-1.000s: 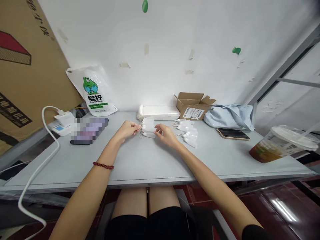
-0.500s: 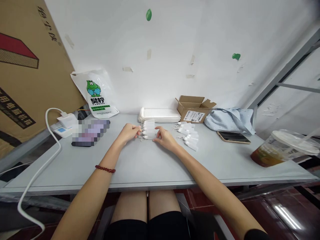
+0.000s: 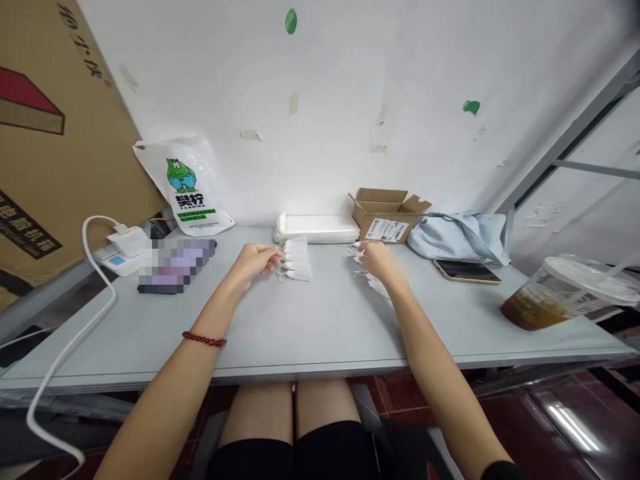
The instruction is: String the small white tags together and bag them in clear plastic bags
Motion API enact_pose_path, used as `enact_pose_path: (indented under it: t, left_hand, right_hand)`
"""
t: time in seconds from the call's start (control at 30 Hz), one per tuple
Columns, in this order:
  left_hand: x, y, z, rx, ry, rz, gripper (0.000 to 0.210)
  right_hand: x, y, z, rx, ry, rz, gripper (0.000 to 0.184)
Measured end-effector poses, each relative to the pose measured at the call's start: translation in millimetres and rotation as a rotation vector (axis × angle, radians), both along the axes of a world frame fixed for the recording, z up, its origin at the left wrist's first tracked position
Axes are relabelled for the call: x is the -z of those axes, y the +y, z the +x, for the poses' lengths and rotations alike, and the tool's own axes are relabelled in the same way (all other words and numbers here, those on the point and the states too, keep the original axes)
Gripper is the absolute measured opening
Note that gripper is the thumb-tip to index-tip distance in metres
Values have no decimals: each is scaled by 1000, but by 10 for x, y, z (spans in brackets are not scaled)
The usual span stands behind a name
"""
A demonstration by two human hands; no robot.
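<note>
A row of white tags with thin string loops (image 3: 297, 257) lies overlapped on the grey table. At the looped ends, on the row's left, is my left hand (image 3: 255, 262). Its thumb and fingers are drawn together at the strings, and what they pinch is too small to make out. My right hand (image 3: 381, 261) reaches over a second, looser group of white tags (image 3: 376, 283), covering much of it. The fingers point down and left among the tags; blur and the back of the hand hide whether they grip one.
Behind the tags are a white wrapped stack (image 3: 320, 229) and an open cardboard box (image 3: 387, 215). To the right are a light blue bag (image 3: 457, 239), a phone (image 3: 466, 271) and a drink cup (image 3: 555, 293). A pixelated dark-edged object (image 3: 177, 267) and a charger cable (image 3: 103, 257) lie left.
My right hand has left the row of tags and moved right onto the looser group. My left hand stays at the looped ends. The view has shifted slightly.
</note>
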State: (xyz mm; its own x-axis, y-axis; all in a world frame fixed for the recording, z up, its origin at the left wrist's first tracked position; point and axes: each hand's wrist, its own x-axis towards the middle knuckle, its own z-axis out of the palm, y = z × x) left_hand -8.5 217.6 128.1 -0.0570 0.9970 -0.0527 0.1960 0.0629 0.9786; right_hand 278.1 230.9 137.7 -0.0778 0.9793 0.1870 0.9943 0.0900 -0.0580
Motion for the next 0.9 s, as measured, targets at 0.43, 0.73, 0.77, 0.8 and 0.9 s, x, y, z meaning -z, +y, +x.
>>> enact_pose_path:
  t: [0.43, 0.73, 0.77, 0.8, 0.9]
  left_hand:
    - [-13, -64, 91, 49, 12, 8, 25]
    - [-81, -136, 153, 117, 11, 46, 25]
    - [-98, -151, 171, 143, 9, 52, 25]
    - [-113, -164, 189, 170, 6, 55, 26]
    - [-126, -185, 236, 235, -3, 56, 33]
  right_hand:
    - [25, -12, -32, 16, -16, -83, 21]
    - [75, -6, -218, -286, 455, 82, 22]
    - [70, -34, -277, -322, 545, 75, 21]
    - [62, -67, -336, -356, 623, 58, 20]
    - [25, -169, -475, -446, 770, -16, 18]
